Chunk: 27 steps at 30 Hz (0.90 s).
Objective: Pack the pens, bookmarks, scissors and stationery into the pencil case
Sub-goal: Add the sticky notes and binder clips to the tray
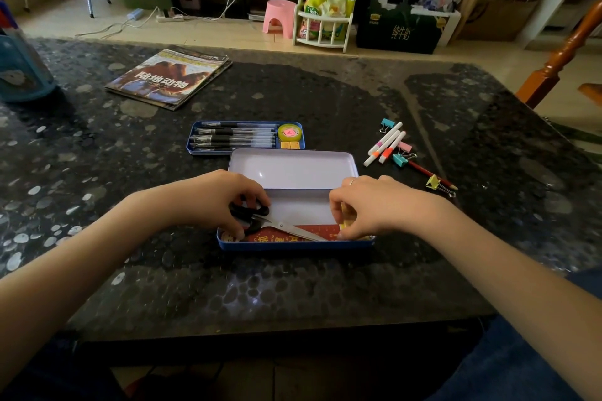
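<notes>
Both forearms are bare from the lower frame edges up to the wrists, with no sleeves, watch or bracelet showing on them. The right hand [374, 205] wears a thin, pale ring [351, 182] on one finger, while the left hand [224, 200] carries no jewellery. Dark blue trousers [508, 365], seemingly denim, cover the legs.
</notes>
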Motion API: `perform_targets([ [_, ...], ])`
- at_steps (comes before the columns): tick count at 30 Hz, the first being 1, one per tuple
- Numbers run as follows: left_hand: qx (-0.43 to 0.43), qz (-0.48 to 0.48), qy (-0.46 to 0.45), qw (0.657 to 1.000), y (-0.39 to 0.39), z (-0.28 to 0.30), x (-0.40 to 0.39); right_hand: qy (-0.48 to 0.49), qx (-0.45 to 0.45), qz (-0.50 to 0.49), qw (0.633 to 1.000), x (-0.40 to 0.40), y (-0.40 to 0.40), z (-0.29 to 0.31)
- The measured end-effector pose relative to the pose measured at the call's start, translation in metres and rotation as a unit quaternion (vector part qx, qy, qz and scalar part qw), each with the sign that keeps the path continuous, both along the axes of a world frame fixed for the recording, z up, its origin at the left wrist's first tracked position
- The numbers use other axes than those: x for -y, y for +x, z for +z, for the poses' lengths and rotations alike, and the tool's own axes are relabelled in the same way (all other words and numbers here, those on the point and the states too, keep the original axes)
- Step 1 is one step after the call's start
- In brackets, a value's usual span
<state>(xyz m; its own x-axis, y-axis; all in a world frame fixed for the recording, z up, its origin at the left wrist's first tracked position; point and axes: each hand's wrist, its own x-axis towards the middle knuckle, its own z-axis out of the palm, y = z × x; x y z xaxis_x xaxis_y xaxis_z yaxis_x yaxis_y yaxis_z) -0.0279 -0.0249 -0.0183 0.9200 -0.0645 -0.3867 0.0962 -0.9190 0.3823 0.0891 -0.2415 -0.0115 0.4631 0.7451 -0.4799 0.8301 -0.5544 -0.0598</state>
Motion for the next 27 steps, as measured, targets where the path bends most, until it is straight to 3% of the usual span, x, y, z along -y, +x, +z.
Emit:
perform_targets([
  [3,-0.002,-0.003,0.001,1.0,0.0,0.0,0.001,0.019,-0.029,-0.009,0.999,0.004,0.002,0.0],
  [6,-0.003,-0.003,-0.005,1.0,-0.001,0.001,0.0,0.131,-0.133,-0.089,0.978,0.01,0.009,0.006],
  [8,-0.002,0.0,-0.015,1.0,-0.002,0.003,-0.001,0.233,-0.098,-0.133,0.958,0.014,0.022,0.011],
  [10,0.001,0.01,-0.029,1.0,-0.003,0.005,-0.004,0.278,0.011,-0.173,0.945,0.023,0.043,0.015],
  [13,0.011,0.025,-0.048,0.998,-0.003,0.006,-0.009,0.16,0.155,-0.259,0.94,0.045,0.08,0.011],
  [15,0.02,0.029,-0.06,0.998,-0.003,0.006,-0.011,0.039,0.162,-0.319,0.933,0.057,0.092,0.005],
  [17,0.028,0.038,-0.07,0.996,-0.002,0.007,-0.011,-0.022,0.14,-0.351,0.925,0.06,0.093,0.0],
  [27,0.062,0.065,-0.022,0.996,0.0,0.002,-0.01,-0.01,0.126,-0.371,0.92,0.046,0.094,-0.012],
])
